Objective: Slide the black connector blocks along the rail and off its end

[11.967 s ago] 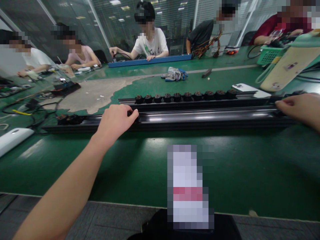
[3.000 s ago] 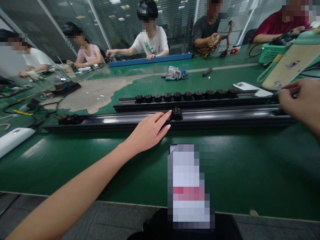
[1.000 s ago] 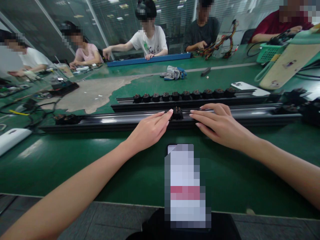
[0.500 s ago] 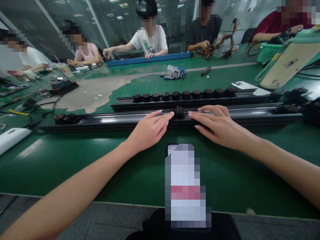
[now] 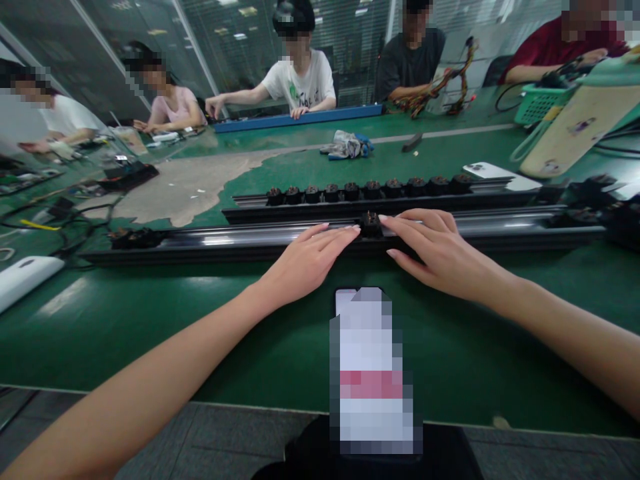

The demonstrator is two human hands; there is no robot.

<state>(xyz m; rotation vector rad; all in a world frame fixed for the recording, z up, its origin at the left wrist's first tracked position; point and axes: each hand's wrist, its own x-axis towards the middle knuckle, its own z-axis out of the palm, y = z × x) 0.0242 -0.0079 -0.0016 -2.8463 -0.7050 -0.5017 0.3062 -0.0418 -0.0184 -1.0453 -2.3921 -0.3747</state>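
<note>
A small black socket module (image 5: 371, 225) with copper-coloured contacts on top sits in the channel of a long black rail (image 5: 225, 252) lying across the table. My left hand (image 5: 307, 261) rests along the rail with its fingers stretched out, their tips at the module's left side. From the other side, my right hand (image 5: 437, 250) reaches in with its fingers spread; the index fingertip touches the module's right upper edge and the thumb hangs lower, apart from it. Neither hand wraps round the module. More black modules (image 5: 133, 237) lie at the rail's left end.
Behind lies a second black rail (image 5: 300, 212) holding a row of several modules. A phone (image 5: 346, 300) lies in front of me, mostly blurred out. A white phone (image 5: 500, 177), a leaning tumbler (image 5: 575, 127) and a green basket (image 5: 537, 107) are at right. Co-workers sit opposite.
The module has shifted slightly to the right along the rail. My left hand has moved right with it, while my right hand has stayed nearly in place.
</note>
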